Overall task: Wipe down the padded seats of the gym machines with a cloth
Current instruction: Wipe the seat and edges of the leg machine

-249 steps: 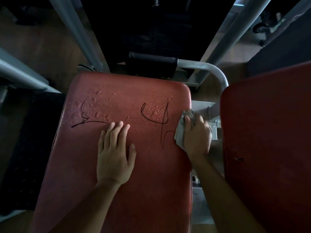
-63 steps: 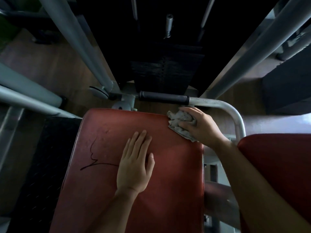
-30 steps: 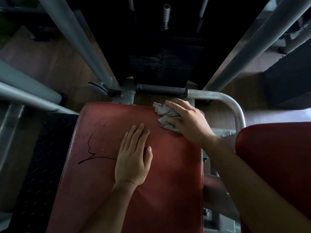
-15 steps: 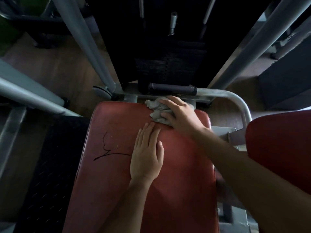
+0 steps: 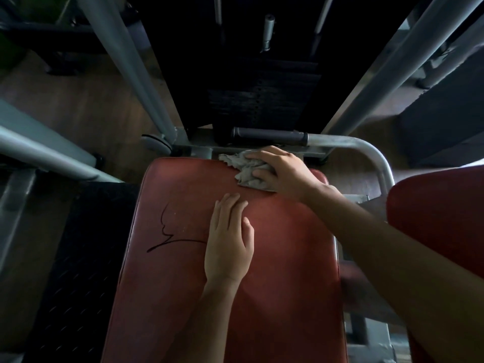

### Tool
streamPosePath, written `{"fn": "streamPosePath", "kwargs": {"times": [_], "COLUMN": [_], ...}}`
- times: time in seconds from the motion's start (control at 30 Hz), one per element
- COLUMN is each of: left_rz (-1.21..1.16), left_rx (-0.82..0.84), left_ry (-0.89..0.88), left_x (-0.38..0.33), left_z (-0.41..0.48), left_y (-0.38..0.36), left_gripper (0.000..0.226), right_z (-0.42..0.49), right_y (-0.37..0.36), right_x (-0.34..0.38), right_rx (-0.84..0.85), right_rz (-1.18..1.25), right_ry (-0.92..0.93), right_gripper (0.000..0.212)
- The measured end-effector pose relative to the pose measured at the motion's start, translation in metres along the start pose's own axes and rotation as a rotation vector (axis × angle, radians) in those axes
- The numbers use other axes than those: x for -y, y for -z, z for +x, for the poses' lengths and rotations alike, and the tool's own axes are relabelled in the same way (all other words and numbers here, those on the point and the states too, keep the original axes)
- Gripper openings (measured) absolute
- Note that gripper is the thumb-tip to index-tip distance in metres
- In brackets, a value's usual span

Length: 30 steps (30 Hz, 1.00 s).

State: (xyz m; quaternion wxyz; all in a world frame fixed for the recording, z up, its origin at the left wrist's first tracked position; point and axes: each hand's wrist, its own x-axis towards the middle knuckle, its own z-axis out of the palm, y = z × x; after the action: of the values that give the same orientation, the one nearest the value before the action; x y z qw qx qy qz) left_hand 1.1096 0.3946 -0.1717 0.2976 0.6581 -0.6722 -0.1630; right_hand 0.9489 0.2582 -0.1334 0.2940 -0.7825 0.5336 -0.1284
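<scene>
Grey cloth (image 5: 247,172), bunched at the far edge of the red padded seat (image 5: 288,258), held and pressed down by my right grip (image 5: 284,174). My left grip (image 5: 229,243) lies flat, fingers straight, mid-seat, beside a black scribble (image 5: 167,233).

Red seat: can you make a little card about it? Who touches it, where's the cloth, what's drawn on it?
seat: red seat, padded
cloth: grey cloth, crumpled, at the seat's far edge
right hand: right hand holds the grey cloth down on the seat
left hand: left hand lies flat mid-seat
drawing: black scribble, beside the left hand
</scene>
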Motion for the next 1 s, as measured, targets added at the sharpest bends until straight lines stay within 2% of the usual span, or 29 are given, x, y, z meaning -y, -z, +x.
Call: {"fn": "streamPosePath", "kwargs": {"times": [0.17, 0.33, 0.57, 0.67, 0.73, 0.83, 0.9, 1.0], "left_rz": [0.009, 0.017, -0.173, -0.265, -0.352, -0.431, -0.382, -0.142], "left_rx": [0.005, 0.034, 0.021, 0.005, -0.029, -0.08, -0.041, 0.086], "left_ry": [-0.008, -0.013, 0.03, 0.039, 0.048, 0.082, 0.08, -0.152], "left_x": [0.001, 0.002, -0.007, -0.007, -0.007, -0.007, -0.014, -0.028], "left_z": [0.001, 0.001, 0.001, 0.001, 0.001, 0.003, 0.007, 0.015], "left_y": [0.0, 0.0, 0.013, 0.017, 0.021, 0.026, 0.026, 0.017], "left_gripper": [0.031, 0.031, 0.041, 0.041, 0.039, 0.034, 0.034, 0.041], "right_z": [-0.008, -0.015, -0.074, -0.112, -0.127, -0.141, -0.148, -0.154], "right_y": [0.013, -0.001, -0.026, -0.038, -0.039, -0.041, -0.046, -0.049], "right_x": [-0.021, -0.02, -0.004, 0.007, 0.012, 0.011, 0.008, 0.003], "right_rx": [0.039, -0.114, -0.275, -0.302, -0.335, -0.512, -0.498, -0.467], "right_rz": [0.026, 0.015, -0.041, 0.046, 0.181, 0.32, 0.391, 0.556], "right_ry": [0.046, -0.033, 0.057, 0.066, 0.035, -0.106, -0.242, -0.324], "right_gripper": [0.044, 0.04, 0.041, 0.045, 0.051, 0.045, 0.043, 0.043]}}
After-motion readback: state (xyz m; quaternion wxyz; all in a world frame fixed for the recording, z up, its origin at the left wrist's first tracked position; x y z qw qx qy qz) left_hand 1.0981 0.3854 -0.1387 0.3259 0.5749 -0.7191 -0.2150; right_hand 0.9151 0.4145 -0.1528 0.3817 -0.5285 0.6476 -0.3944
